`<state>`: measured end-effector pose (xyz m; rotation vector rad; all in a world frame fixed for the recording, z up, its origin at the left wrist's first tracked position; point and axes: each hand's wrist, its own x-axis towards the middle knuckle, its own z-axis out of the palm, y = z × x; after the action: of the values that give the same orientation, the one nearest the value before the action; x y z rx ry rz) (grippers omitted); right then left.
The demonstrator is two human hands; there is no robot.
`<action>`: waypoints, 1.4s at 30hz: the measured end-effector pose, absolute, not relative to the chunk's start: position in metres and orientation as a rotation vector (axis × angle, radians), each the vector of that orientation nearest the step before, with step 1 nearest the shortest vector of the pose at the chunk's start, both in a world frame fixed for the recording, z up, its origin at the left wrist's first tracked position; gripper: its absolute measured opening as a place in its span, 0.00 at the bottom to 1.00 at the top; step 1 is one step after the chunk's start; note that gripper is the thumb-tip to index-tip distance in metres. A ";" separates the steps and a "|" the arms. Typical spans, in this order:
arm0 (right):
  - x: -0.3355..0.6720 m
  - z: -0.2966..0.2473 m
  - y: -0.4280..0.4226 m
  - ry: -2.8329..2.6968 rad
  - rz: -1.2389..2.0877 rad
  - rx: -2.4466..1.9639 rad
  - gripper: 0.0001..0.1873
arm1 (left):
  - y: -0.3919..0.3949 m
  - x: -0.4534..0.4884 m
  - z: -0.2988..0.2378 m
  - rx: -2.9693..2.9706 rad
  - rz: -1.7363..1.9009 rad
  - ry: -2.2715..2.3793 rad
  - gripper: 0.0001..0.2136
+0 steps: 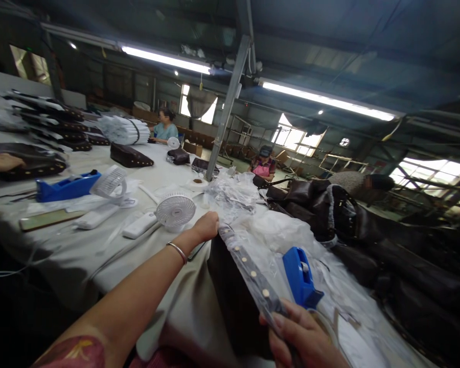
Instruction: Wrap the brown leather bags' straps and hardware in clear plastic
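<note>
Dark bag (230,291) pinched at ends of film-covered edge (249,268) by left grip (208,226) and right grip (304,335); judged light, pliable, slick; best held by corners.

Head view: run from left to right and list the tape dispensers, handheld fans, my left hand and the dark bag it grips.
Left blue tape dispenser, first white handheld fan, second white handheld fan, left hand, dark studded bag, right blue tape dispenser.
</note>
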<state>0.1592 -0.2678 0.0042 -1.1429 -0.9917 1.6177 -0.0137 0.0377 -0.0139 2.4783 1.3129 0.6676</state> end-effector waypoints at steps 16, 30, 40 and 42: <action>0.145 0.095 -0.207 -0.965 1.424 -0.711 0.09 | 0.032 -0.037 -0.013 2.273 0.905 0.829 0.25; 0.104 0.089 -0.257 -0.871 1.550 -0.966 0.15 | 0.040 0.008 -0.038 2.308 0.943 0.672 0.10; 0.130 0.053 -0.267 -1.038 1.568 -1.169 0.23 | 0.012 -0.011 -0.038 1.943 1.063 0.806 0.16; 0.139 0.043 -0.274 -1.189 1.531 -1.293 0.26 | -0.002 -0.020 -0.039 1.769 1.125 0.894 0.21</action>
<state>0.1391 -0.2735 0.0428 -1.2931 -1.1892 1.5306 -0.0197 -0.0024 -0.0389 1.7688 0.8936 1.1254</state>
